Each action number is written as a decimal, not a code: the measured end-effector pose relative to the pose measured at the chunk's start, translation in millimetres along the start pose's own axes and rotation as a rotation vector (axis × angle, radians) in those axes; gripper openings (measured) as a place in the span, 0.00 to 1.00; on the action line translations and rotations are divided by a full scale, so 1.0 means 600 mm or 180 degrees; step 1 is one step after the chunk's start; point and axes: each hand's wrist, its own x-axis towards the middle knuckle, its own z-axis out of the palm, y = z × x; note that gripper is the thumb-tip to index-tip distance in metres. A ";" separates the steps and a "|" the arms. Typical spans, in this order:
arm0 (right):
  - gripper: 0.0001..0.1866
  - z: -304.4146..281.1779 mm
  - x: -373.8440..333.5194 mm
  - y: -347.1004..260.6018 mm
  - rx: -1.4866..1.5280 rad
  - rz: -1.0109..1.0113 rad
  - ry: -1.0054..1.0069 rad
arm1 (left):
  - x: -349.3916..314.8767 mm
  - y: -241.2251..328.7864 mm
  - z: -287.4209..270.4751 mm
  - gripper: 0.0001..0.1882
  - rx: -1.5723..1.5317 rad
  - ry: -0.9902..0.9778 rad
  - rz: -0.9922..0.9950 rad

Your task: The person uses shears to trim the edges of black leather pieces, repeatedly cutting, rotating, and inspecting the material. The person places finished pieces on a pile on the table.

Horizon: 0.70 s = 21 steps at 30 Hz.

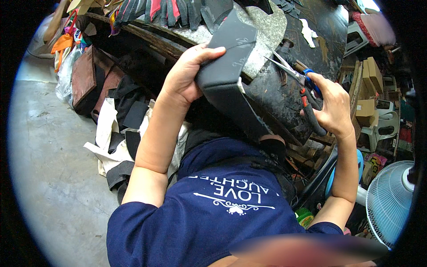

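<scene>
My left hand [190, 73] grips a bent black sheet of leather-like material [229, 66], the thumb on top and the other fingers partly hidden beneath. Pale handwritten marks show on the sheet's face, and its lower part hangs down toward my lap. In my right hand [330, 104] is a pair of scissors [291, 71] with blue on the handle, its blades slightly apart and pointing toward the sheet without touching it. A black handle with red patches [310, 111] lies against the same hand; whether it belongs to the scissors I cannot tell.
Black and pink strips [171, 13] lie on the dark worktable [327, 49] beside a speckled grey piece [267, 26]. A white scrap [308, 33] lies farther right. Cloth offcuts [111, 151] pile at my left. A fan [391, 200] and cardboard boxes [367, 109] stand at right.
</scene>
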 end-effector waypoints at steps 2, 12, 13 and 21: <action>0.40 0.000 0.001 -0.004 0.0039 0.0060 -0.0029 | -0.001 -0.007 0.003 0.18 0.0092 -0.0085 -0.0017; 0.32 -0.017 0.003 -0.014 -0.0169 0.0050 -0.0034 | -0.005 -0.010 0.017 0.18 0.0744 0.0035 0.0407; 0.32 -0.017 0.002 -0.014 -0.0109 0.0047 -0.0013 | -0.005 -0.010 0.017 0.19 0.0791 0.0044 0.0426; 0.26 -0.001 -0.012 0.007 0.0189 0.0014 0.0166 | -0.006 -0.014 0.015 0.21 0.0631 -0.0004 0.0388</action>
